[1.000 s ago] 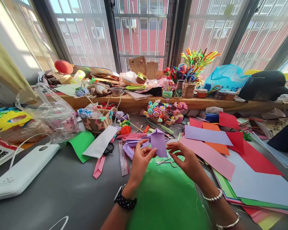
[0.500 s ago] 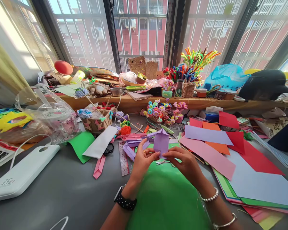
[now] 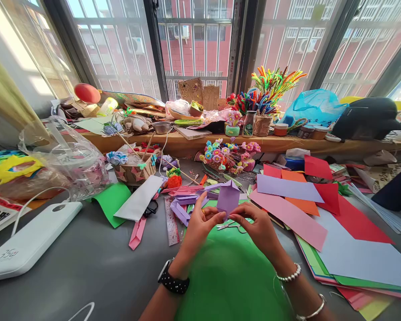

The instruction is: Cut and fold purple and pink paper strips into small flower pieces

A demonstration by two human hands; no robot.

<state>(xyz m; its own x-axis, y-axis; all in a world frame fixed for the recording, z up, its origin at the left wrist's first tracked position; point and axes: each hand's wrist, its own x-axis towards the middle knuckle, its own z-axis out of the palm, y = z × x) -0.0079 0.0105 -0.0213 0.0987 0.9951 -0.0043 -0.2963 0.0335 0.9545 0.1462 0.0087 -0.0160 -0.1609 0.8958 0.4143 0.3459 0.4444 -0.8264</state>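
Note:
A folded purple paper piece (image 3: 227, 198) stands upright between my two hands above a green sheet (image 3: 230, 276) on the grey table. My left hand (image 3: 198, 229), with a black watch on the wrist, pinches its lower left edge. My right hand (image 3: 259, 227), with bracelets on the wrist, pinches its lower right edge. Small scissors (image 3: 232, 226) lie on the green sheet just under my fingers. Purple paper strips (image 3: 182, 203) lie behind my left hand.
Coloured paper sheets (image 3: 307, 209) spread at the right. A ruler (image 3: 171, 220), a white power bank (image 3: 30, 243), a clear plastic bag (image 3: 65, 162) and a small basket (image 3: 135, 171) sit at the left. Pipe-cleaner flowers (image 3: 230, 156) and craft clutter line the window ledge (image 3: 187, 142).
My right hand has closed in from the right and taken hold of the purple piece. Both hands have drawn together, and the piece has shifted slightly right.

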